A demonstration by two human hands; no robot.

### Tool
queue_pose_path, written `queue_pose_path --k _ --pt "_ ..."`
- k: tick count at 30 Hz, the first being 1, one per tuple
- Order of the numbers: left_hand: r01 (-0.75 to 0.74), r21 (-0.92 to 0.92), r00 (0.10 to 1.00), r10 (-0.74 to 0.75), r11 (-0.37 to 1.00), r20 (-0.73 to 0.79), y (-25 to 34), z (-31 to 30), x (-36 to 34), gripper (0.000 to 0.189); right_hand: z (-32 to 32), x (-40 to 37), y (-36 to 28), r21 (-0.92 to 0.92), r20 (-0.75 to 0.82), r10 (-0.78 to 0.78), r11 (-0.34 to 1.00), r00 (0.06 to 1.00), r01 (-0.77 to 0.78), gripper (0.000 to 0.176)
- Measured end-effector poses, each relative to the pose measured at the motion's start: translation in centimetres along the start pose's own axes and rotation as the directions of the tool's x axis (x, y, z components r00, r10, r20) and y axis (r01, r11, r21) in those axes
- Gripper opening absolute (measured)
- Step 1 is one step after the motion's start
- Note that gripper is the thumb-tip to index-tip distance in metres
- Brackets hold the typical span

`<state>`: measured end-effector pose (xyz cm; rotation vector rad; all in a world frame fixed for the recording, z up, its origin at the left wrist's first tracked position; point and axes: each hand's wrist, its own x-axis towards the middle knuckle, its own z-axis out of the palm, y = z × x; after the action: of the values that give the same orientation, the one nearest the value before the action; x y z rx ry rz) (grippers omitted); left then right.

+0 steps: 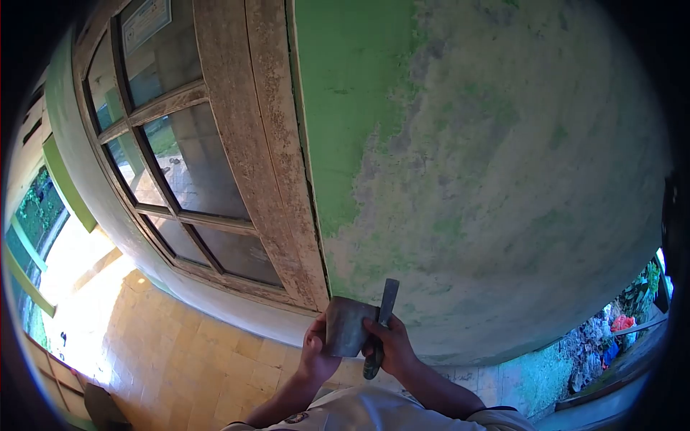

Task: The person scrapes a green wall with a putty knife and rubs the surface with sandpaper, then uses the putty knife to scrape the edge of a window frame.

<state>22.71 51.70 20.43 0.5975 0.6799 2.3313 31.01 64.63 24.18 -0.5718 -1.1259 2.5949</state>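
We face a plaster wall [489, 179] that fills the frame from 12 to 4 o'clock. Its green paint is whole only in a strip at 12 o'clock; the rest is worn to grey with faint green patches. At 10 o'clock stands a weathered wooden window frame [280, 179], its paint flaked, holding several glass panes [194, 165] that mirror a paved yard. Below it, at 7 to 8 o'clock, runs a floor of pale yellow tiles [187, 359], bright with sun towards 9 o'clock. Low at 6 o'clock, just before the wall's foot, our 2 hands are close together. The left hand [314, 352] is closed on the left edge of a grey sheet [348, 327], held upright. The right hand [392, 350] is clenched round the handle of a tool [388, 298], whose flat dark blade points up to 12 o'clock just beside the sheet's right edge. We cannot tell what the sheet is made of, nor whether the blade touches it. The lens bends and darkens every edge. The sleeves and shirt [374, 413] are cut off at 6 o'clock, and at 4 o'clock only a blurred slice of greenery and something red [622, 322] shows.
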Motion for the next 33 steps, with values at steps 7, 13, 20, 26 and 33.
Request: queue_pose_path --k 7,13,20,26,33 --pt "-0.130 0.354 0.933 -0.006 0.926 0.359 0.2 1.4 -0.1 0.084 0.6 -0.4 -0.2 0.064 0.000 0.021 0.998 1.000 -0.021 0.021" --pt "-0.151 0.478 0.988 0.142 0.865 0.055 -0.7 3.5 0.7 0.045 0.5 -0.5 0.0 0.007 0.024 -0.060 0.998 0.998 0.060 0.019" --pt "-0.443 0.685 0.868 0.467 0.578 0.167 3.0 4.1 4.2 0.026 -3.7 -1.3 -0.4 -0.050 0.039 -0.124 0.991 0.992 0.126 0.017" --pt "-0.732 0.620 0.436 0.504 -0.282 0.745 12.3 12.6 13.1 0.044 -7.3 -2.8 1.8 -0.060 -0.096 -0.074 0.996 0.993 0.069 0.017" --pt "-0.332 0.668 0.488 0.485 -0.666 0.726 10.5 19.9 20.1 0.062 -8.9 -3.8 2.5 -0.064 -0.148 -0.069 0.996 0.987 0.060 0.016"
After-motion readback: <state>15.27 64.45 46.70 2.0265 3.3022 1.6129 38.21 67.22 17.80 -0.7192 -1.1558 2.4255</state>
